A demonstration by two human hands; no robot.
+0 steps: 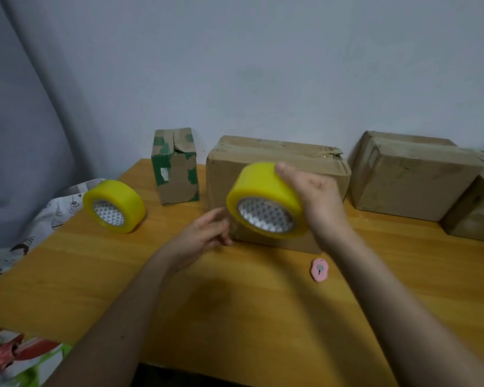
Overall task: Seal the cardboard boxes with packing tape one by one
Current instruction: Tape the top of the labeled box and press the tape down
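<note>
Tape lies left of the middle box (277,174): a spare roll (114,205) on the table (263,317), untouched. Next, your left hand (204,236), fingers loosely curled and apparently holding nothing, hovers just left of the held roll (264,201). That roll sits in front of the box, core facing you, your right hand (316,199) wrapped over it. The loose end looks nearer your left fingers; I can't see it. A pink cutter (319,270) lies below the box. No legible writing.

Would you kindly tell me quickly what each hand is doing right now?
Left hand: fingers loosely curled, nothing visibly held, beside the roll.
Right hand: holding the yellow tape roll in front of the middle cardboard box.
</note>
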